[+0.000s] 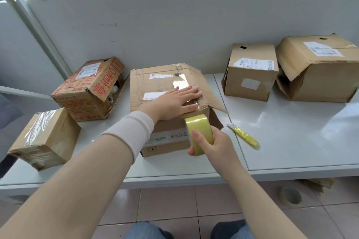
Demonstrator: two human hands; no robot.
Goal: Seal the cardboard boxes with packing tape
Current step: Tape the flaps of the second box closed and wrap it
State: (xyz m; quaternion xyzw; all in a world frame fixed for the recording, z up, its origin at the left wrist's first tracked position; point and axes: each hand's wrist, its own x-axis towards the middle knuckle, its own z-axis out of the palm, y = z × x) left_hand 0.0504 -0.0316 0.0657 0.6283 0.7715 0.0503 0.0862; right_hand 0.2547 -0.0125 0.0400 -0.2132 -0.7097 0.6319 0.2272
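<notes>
While the long, glossy white table (291, 132) runs beneath a pale wall, five brown cardboard boxes sit on it. Biggest is the crumpled plain box (318, 75) at far right, its front flap hanging loose. Next comes the wide centre box (161, 83) with white labels, near the table's front edge, its right flap torn and lifted; a shiny strip of clear tape (180, 83) lies along its top seam. To its left rests a red-printed carton (87, 93) with one end flap open. Between the centre and far-right boxes stands a squarer labelled box (250, 81). At front left, a small box wrapped in clear film (44, 137) lies tilted.

The left hand (172, 103) lies flat, fingers straight and together, pressing on the centre box's top over the seam. The right hand (215, 145) curls round a yellow roll of packing tape (198, 128), thumb on its outer face, at the box's front top edge just below the left hand. A slim yellow utility knife (244, 137) lies on the table just right of that box.
</notes>
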